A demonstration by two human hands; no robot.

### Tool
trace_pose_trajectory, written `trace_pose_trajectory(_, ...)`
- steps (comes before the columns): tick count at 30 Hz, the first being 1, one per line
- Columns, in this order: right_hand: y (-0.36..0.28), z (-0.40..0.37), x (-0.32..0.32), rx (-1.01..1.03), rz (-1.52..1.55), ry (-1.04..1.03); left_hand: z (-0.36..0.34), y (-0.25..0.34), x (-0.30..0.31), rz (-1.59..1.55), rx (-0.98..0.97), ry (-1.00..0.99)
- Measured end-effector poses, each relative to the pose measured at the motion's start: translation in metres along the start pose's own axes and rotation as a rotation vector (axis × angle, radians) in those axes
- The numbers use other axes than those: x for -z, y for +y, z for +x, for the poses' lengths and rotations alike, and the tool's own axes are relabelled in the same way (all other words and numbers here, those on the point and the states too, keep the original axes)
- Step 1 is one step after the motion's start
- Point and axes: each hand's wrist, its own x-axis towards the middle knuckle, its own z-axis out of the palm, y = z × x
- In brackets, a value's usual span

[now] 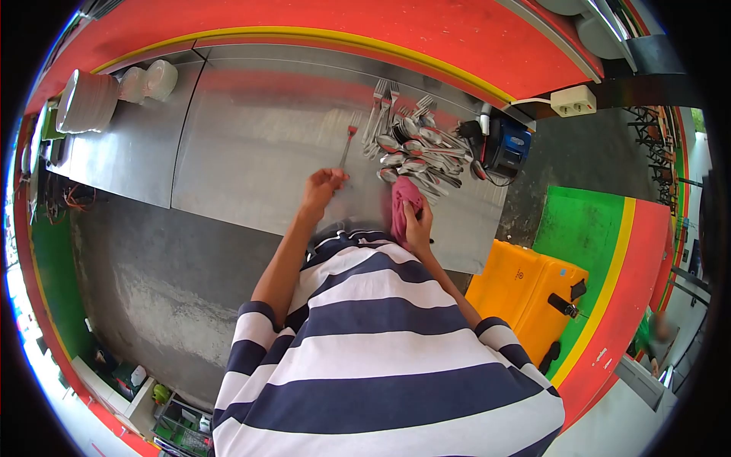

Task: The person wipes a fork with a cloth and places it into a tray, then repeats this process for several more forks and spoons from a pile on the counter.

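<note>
The left hand pinched a slim steel fork by its handle; the right hand clenched a crumpled pink cloth.

A slim metal fork lies flat on the steel counter, tines toward 12 o'clock and handle toward 6 o'clock, its lower end pinched in the fingertips of the left hand. At about 4 o'clock from that handle end, a pink cloth is bunched into a soft upright wad in the closed right hand, with its top just below the heap. The pile of cutlery, shiny spoons and forks lying crisscrossed, sits at 12 o'clock of the cloth and 3 o'clock of the fork.
</note>
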Motion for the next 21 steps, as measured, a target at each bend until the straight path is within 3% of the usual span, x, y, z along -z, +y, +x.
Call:
trace_pose_trajectory(3,0.012,0.008,-0.032,-0.312,0.413,-0.103,-0.041,-0.005,-0.016,-0.118,0.108,-0.116)
trace_pose_trajectory(9,-0.012,0.013,-0.073,-0.412,0.208,-0.374,-0.052,-0.026,-0.019,0.122,-0.05,-0.149)
trace_pose_trajectory(12,-0.013,0.013,-0.077,-0.39,0.202,-0.378,-0.057,-0.03,-0.013,0.23,-0.188,-0.153)
trace_pose_trajectory(15,-0.012,0.011,-0.078,-0.412,0.302,-0.343,-0.078,-0.002,-0.011,0.304,-0.157,-0.192)
trace_pose_trajectory(21,-0.004,0.021,-0.077,-0.514,0.436,-0.217,-0.091,-0.009,0.0,0.252,-0.095,-0.317)
